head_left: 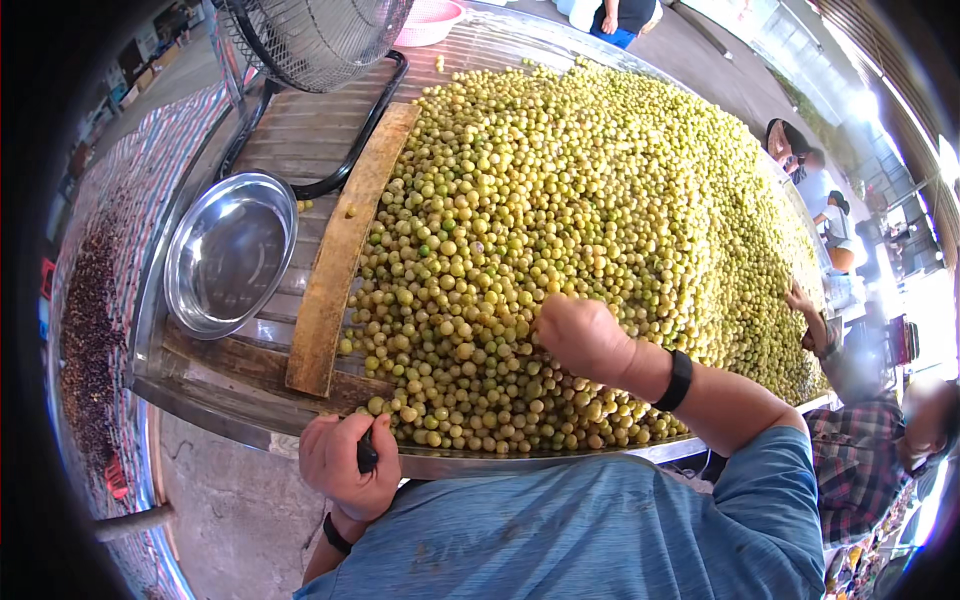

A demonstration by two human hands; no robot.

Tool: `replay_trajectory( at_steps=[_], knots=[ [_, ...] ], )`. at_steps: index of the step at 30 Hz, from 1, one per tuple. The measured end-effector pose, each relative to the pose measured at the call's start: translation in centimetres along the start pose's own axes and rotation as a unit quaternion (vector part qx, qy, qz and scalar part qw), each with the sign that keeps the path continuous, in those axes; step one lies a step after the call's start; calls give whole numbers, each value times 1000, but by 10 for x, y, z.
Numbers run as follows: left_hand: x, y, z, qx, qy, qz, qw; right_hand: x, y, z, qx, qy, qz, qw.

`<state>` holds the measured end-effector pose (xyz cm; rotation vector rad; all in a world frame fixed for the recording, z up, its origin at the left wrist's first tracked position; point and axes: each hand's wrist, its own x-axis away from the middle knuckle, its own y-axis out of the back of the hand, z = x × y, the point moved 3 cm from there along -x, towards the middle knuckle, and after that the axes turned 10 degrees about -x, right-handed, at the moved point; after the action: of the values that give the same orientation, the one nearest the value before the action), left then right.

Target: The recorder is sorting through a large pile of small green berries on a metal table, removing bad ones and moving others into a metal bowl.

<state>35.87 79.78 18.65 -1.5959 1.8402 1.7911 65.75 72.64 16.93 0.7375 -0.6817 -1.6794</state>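
A wide heap of small round yellow-green fruits (520,250) covers most of the metal-topped table (290,125). Over the near part of the heap, my right hand (588,338) is closed with its back turned up. Whether anything sits inside its fingers is hidden. My left hand (335,462) is at the table's near edge, by the lower left corner of the heap. Its fingers are wrapped round a small black object (367,456), of which only a rounded end shows. Each wrist has a black band.
A wooden board (345,270) borders the heap's left side. Left of it lie a shiny metal bowl (230,255) and a fan (315,40) on a black stand. A pink basket (430,22) stands at the far edge. At right, another person's hand (800,300) reaches to the fruits.
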Motion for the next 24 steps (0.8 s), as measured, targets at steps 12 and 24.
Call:
replay_trajectory(
  at_steps=[12,24],
  knots=[
    [-1,1,-1,12,-3,-4,1000,-23,28,-11,-207,-105,-33,972],
    [2,0,-2,-12,9,7,1000,-35,-13,-6,82,201,10,976]
  ],
)
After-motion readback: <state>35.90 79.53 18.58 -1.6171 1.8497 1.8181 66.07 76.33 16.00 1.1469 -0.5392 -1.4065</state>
